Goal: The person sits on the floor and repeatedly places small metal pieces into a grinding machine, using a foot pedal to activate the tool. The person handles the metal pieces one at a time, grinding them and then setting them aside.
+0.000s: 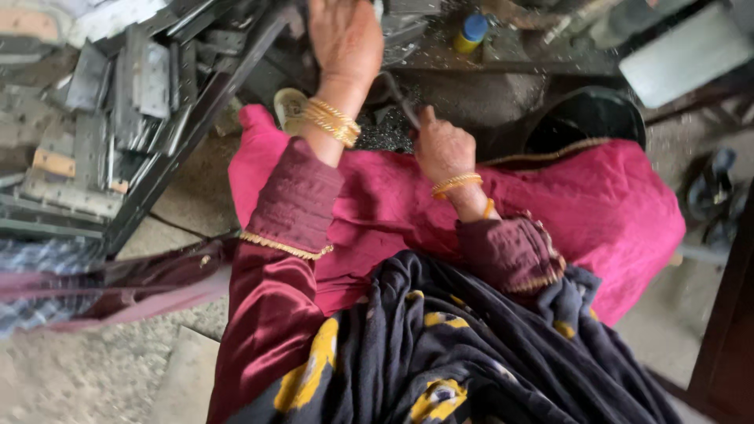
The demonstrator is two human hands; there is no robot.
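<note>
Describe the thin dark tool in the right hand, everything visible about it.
The dark tool is a slim, curved rod that looks like metal, dull grey-black. The right hand grips its lower end in a closed fist, so that end is hidden. From the fist it rises up and to the left, bending toward the left hand. Its upper tip lies near a patch of dark metal shavings on the work surface; whether it touches anything there cannot be told.
</note>
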